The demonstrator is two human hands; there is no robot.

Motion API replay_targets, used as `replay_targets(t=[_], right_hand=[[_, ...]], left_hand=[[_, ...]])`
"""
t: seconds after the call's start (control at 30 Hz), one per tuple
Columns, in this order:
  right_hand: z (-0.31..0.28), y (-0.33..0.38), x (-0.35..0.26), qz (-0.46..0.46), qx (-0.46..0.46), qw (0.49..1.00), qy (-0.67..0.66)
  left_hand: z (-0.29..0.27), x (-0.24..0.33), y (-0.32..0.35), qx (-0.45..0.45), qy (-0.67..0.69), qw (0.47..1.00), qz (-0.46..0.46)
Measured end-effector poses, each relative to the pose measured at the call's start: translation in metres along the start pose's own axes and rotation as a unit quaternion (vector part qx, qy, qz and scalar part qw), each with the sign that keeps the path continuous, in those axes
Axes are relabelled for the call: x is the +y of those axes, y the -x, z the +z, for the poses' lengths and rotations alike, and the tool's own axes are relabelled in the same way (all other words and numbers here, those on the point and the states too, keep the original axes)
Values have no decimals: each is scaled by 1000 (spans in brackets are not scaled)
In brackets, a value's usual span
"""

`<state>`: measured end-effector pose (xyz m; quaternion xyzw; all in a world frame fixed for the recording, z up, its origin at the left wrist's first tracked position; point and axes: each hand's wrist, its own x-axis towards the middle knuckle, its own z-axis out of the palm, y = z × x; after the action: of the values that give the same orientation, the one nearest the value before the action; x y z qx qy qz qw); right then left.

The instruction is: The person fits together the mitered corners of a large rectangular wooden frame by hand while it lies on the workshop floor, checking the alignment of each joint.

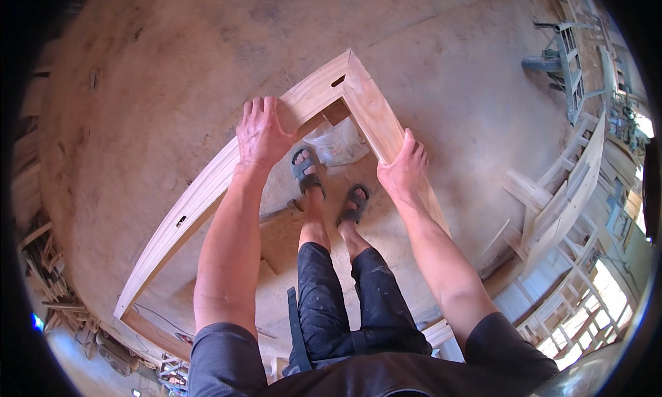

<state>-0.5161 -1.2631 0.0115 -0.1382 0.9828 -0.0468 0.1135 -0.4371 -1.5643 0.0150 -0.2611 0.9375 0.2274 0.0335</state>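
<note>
A large pale wooden frame (pixel 369 104) is held up in front of me, its mitred corner pointing away. One long side sweeps down toward the lower left. My left hand (pixel 263 133) is closed over that long side, thumb on the inner edge and fingers over the outer edge. On the other side, my right hand (pixel 405 169) grips the wood with the fingers wrapped round its outer edge. A dark slot (pixel 338 80) is cut near the corner, and a smaller cut-out (pixel 181 221) shows farther down the long side.
Through the frame's opening, a clear plastic bag (pixel 338 143) lies on the dusty floor (pixel 193 66) near my sandalled feet. At the right stand a metal stand (pixel 571 73) and leaning wooden panels (pixel 569 190). Wood pieces (pixel 52 259) are piled along the left edge.
</note>
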Motion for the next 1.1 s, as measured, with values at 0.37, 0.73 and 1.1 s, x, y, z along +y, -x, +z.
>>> replay_targets(t=[0.37,0.73,1.1], right_hand=[[-1,-1,-1,-8,5,1000,-4],[1,0,0,-6,10,1000,5],[2,1,1,-12,27,1000,-9]], left_hand=[[-3,5,5,0,-32,999,0],[2,8,8,1,-46,999,-13],[2,8,6,12,-41,999,-9]])
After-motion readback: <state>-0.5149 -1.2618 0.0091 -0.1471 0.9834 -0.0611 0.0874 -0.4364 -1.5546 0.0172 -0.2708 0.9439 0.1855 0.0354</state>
